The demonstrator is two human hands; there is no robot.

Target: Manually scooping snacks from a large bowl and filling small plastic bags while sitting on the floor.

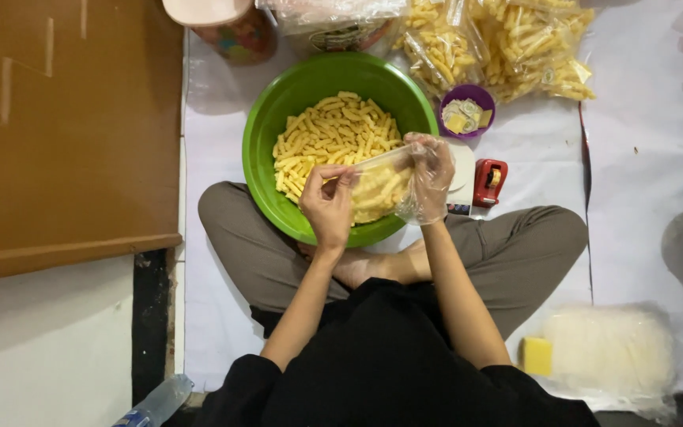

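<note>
Left hand [327, 207] pinched shut on near edge of small clear bag [379, 188] of yellow snack sticks. Right hand [428, 179], in thin plastic glove, clamped on bag's far side. Directly beneath both: green bowl [266, 126] of snack sticks [333, 134]. Right of gloved hand: red tape dispenser [489, 182].

Small clear bag [379, 186] part-filled with yellow stick snacks, pinched at its mouth between left hand [328, 207] and gloved right hand [430, 178], over the green bowl [270, 119]. Filled clear snack bags [499, 43] lie beyond the bowl. Stack of what looks like empty clear bags [610, 352] at lower right.
</note>
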